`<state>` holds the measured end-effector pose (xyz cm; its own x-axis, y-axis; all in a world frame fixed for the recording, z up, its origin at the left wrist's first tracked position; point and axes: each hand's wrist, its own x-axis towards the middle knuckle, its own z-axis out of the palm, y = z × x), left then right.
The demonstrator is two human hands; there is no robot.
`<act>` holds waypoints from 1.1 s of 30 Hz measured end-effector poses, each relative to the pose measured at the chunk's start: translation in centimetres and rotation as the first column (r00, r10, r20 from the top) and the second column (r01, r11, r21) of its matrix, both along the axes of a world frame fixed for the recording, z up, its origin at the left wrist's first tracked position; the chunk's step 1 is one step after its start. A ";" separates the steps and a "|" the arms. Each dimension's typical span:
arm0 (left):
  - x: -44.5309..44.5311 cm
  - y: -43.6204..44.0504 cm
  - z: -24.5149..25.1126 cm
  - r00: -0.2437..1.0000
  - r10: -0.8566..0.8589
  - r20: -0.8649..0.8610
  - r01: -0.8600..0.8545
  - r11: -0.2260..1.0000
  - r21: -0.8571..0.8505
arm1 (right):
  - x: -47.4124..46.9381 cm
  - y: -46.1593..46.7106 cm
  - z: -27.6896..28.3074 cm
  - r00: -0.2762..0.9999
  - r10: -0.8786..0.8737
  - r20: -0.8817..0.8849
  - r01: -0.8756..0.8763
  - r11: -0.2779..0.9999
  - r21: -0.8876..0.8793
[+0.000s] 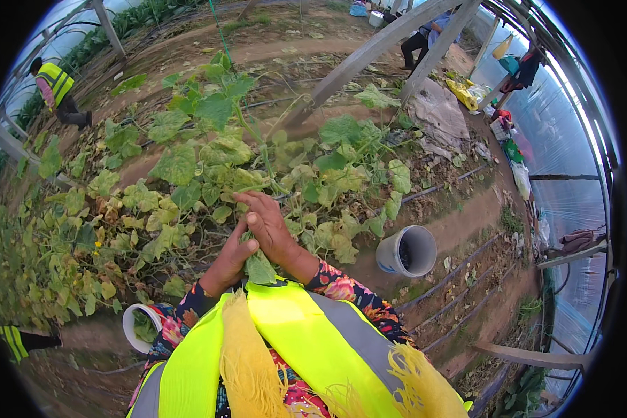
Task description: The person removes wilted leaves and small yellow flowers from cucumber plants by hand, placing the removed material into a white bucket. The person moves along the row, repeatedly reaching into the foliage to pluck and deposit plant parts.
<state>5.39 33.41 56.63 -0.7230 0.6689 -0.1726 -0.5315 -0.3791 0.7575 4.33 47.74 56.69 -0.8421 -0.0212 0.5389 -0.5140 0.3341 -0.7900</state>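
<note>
Both hands meet in front of the chest, at the near edge of a row of cucumber-like vines [183,162]. My left hand [232,258] and my right hand [271,227] press together around a green leaf [260,269], whose lower part hangs out below the palms. A thick green vine stem [265,159] rises just beyond the fingertips. Many leaves around it are yellowed or dry. A white bucket with green leaves inside [129,326] stands at the lower left, beside my left sleeve. To the right is another white bucket [423,251] with something dark in it.
Slanting concrete posts [366,57] cross the upper right. Dark drip hoses [449,277] run over the soil at right. A person in a yellow vest [56,83] bends at the far left; another person [423,42] is partly hidden behind posts. Bags [462,94] lie near the plastic wall.
</note>
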 end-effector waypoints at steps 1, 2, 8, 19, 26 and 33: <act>-0.1 -0.1 0.0 1.000 0.006 -0.004 -0.007 0.999 -0.046 | 0.0 0.0 -0.1 1.000 0.020 0.007 -0.020 1.000 -0.002; -0.2 -0.1 0.0 1.000 0.012 -0.014 -0.013 0.997 -0.080 | -0.1 0.1 -0.2 1.000 0.022 0.010 -0.022 0.999 0.028; -0.6 0.2 0.5 0.997 0.051 -0.056 -0.060 0.983 -0.173 | -0.2 1.0 -0.8 0.987 0.102 0.124 -0.116 0.987 0.112; -2.6 -3.6 -1.0 0.901 0.433 -0.022 -0.431 0.890 -0.147 | 3.4 7.5 -1.7 0.882 0.316 0.350 -0.177 0.910 -0.375; -1.0 -8.2 -2.9 0.807 0.586 0.081 -0.561 0.802 -0.206 | -0.6 14.2 -7.3 0.895 -0.029 0.446 0.399 0.502 -0.767; 0.2 -8.9 -3.7 0.761 0.638 0.121 -0.604 0.764 -0.227 | -9.3 13.5 -11.1 0.857 -0.125 0.501 0.500 0.439 -0.746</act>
<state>5.55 24.47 52.89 -0.9132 0.0325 -0.4062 -0.3550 -0.5530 0.7538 -4.94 61.27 45.64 -0.8000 0.5756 -0.1693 -0.1734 -0.4920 -0.8532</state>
